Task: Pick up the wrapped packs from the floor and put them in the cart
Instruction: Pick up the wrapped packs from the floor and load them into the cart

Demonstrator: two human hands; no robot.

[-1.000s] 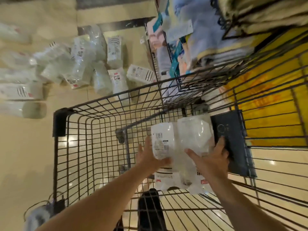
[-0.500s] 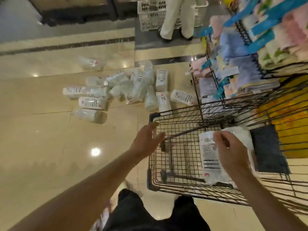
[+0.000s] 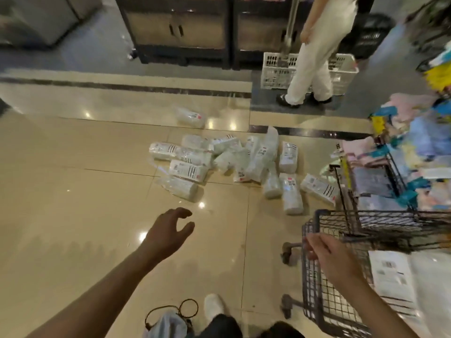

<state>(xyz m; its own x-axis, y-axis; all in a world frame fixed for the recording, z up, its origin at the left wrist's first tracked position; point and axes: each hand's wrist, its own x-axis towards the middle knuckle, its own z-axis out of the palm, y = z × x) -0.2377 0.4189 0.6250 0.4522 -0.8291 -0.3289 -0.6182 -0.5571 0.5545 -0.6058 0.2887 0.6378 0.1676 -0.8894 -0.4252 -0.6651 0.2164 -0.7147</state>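
Several white wrapped packs (image 3: 229,164) lie in a loose pile on the tan tiled floor ahead, with one pack (image 3: 189,116) apart behind it. The nearest pack (image 3: 179,187) lies a little beyond my left hand (image 3: 168,234), which hovers open over the floor with curled fingers and holds nothing. My right hand (image 3: 328,256) is empty, fingers apart, at the near left corner of the dark wire cart (image 3: 314,284). Wrapped packs (image 3: 402,274) rest inside the cart at the right edge.
A person in white trousers (image 3: 311,62) stands by a white plastic crate (image 3: 274,70) at the back. A wire rack of folded cloths (image 3: 390,181) rises right of the pile. Dark cabinets (image 3: 180,28) line the rear. My foot (image 3: 213,307) and a bag (image 3: 168,323) are below.
My right hand let go of the pack inside the cart and came back to its corner. My left hand swung away from the cart rim out over the floor. The view turned toward the pile.
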